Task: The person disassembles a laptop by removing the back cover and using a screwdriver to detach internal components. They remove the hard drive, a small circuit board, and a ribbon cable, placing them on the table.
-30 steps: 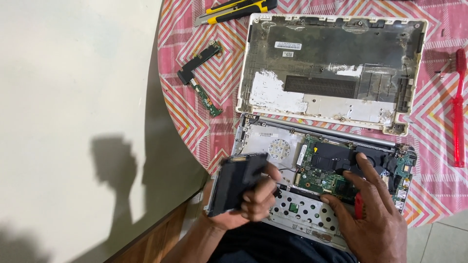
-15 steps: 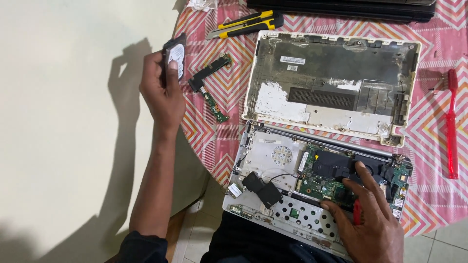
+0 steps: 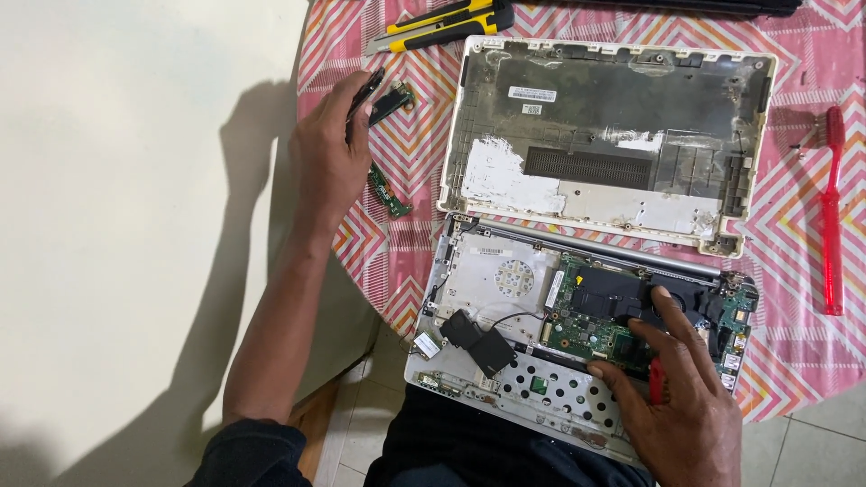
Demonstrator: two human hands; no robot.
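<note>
The table (image 3: 577,27) carries a pink zigzag cloth; its left edge curves past my left forearm. The white bottom cover (image 3: 609,144) lies inner face up at the far middle of the table. The open laptop base (image 3: 505,307) sits just nearer than the cover and overhangs the table's near edge above my lap. A red brush (image 3: 830,212) lies along the right edge, and a yellow knife (image 3: 442,22) lies at the far edge.

My right hand (image 3: 672,397) rests flat on the green board (image 3: 595,325) in the base, fingers spread; a red tool handle (image 3: 656,381) shows under the palm, and I cannot tell how firmly it is gripped.

My left hand (image 3: 329,158) is at the table's left edge, closed on a thin dark part (image 3: 366,90). The part stands on edge, its long axis pointing away from me and slightly rightward. It lies just beside a small connector board (image 3: 393,99), and a green strip board (image 3: 388,191) lies near my left thumb side. My left hand is the nearer to all three.
</note>
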